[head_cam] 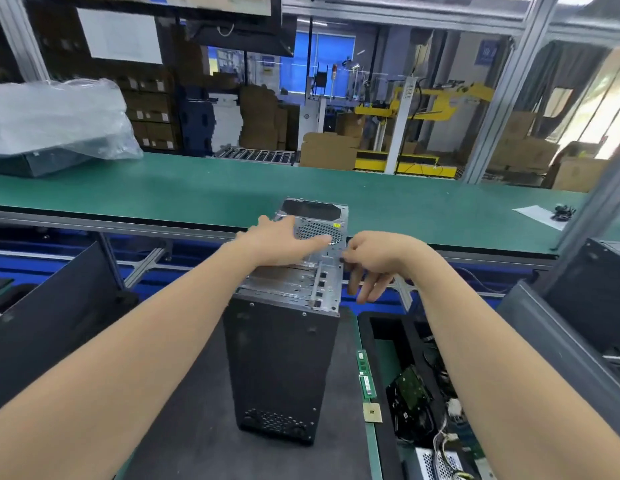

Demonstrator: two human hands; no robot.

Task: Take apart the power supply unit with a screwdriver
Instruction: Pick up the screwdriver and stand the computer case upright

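Observation:
A black computer case (284,362) stands on end on a dark mat, with its grey metal rear panel (294,282) facing up. At the panel's far end there is a large cut-out (312,209) and a round fan grille (319,232). My left hand (277,242) lies flat on the panel, fingers spread, gripping nothing. My right hand (378,258) is at the panel's right edge. Its thumb and forefinger pinch a small dark thing (343,259) there, too blurred to name, while the other fingers hang loose. No screwdriver is in view.
The dark mat (184,410) lies under the case. A tray to the right holds memory sticks (367,382), a chip (372,412), a drive (409,393) and cables. Behind runs a green belt (197,188) with a plastic-wrapped unit (55,119) and paper with dark screws (561,213). Dark panels (49,313) lean at left.

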